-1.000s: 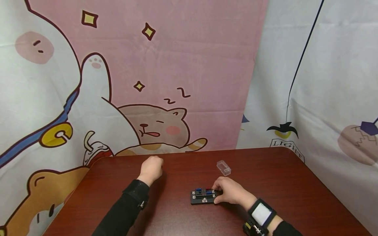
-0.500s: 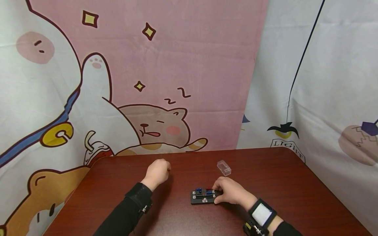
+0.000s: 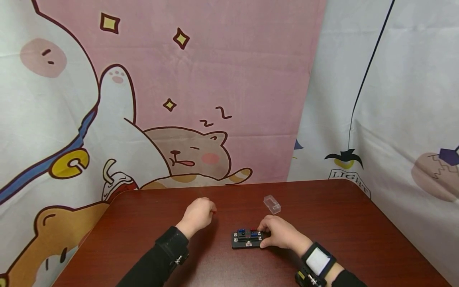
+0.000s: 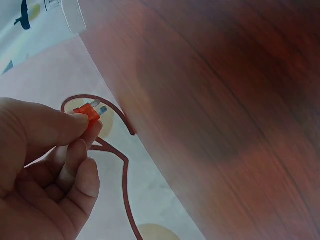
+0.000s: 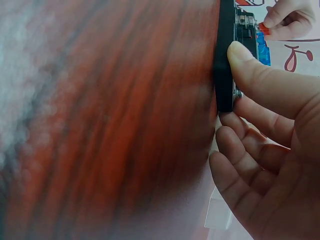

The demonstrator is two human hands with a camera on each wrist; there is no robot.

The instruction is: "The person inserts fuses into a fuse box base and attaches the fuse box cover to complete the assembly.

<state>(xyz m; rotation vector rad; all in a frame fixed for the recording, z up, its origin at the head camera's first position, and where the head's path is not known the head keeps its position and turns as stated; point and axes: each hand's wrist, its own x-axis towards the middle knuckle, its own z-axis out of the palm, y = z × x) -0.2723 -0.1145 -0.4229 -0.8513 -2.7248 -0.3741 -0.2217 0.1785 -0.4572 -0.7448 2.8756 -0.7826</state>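
Note:
My left hand (image 3: 198, 215) is above the table, left of the fuse block. In the left wrist view its thumb and index finger pinch a red-orange blade fuse (image 4: 88, 114), whose two metal prongs point away from the hand. The black fuse block (image 3: 240, 243) lies flat on the table, with blue fuses (image 3: 254, 234) and a bit of red on its top. My right hand (image 3: 283, 233) grips the block's right end between thumb and fingers. Seen from the right wrist, the thumb (image 5: 242, 52) presses along the block's side.
A clear plastic cover (image 3: 272, 204) lies on the brown table (image 3: 322, 223) behind my right hand. A printed cloth (image 3: 244, 79) with cartoon animals hangs beyond the table's far edge.
My left hand has moved right and a little nearer, toward the fuse block. The right hand and the block have stayed in place.

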